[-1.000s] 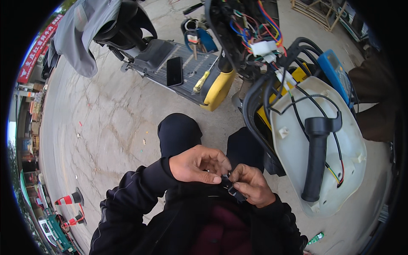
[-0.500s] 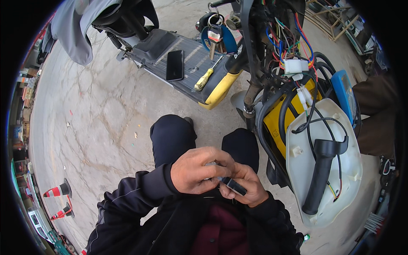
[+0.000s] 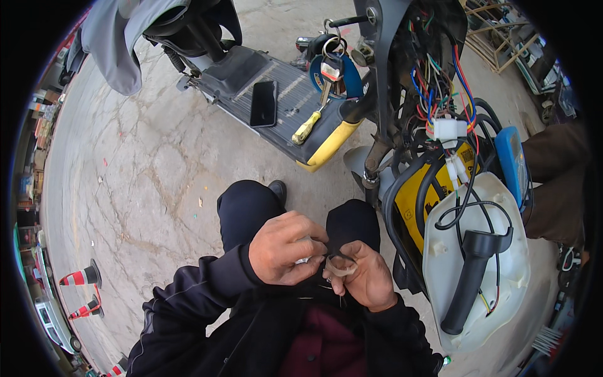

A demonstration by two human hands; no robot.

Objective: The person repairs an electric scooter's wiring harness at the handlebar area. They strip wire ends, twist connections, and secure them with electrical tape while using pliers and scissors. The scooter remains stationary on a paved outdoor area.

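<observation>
Left hand [image 3: 287, 248]: fingers pinch partly hidden pale item [image 3: 303, 259]
Right hand [image 3: 370, 279]: fingers hold curled translucent strip [image 3: 342, 271]
Black grip [image 3: 468, 284]: on white panel [image 3: 504, 283]

1. Left hand [image 3: 284, 250] has its fingers curled in, with a small pale bit [image 3: 307, 257] peeking out, mostly hidden.
2. Right hand [image 3: 370, 281] is pinching a thin, pale, see-through looped strip [image 3: 341, 269], just beside the left.
3. Black ribbed throttle grip [image 3: 466, 286] is lying on a cream-white curved plastic panel [image 3: 510, 276].
4. Black rectangular phone [image 3: 264, 104] and yellow-handled screwdriver [image 3: 306, 128] are sitting on the grey ridged scooter footboard [image 3: 291, 100].
</observation>
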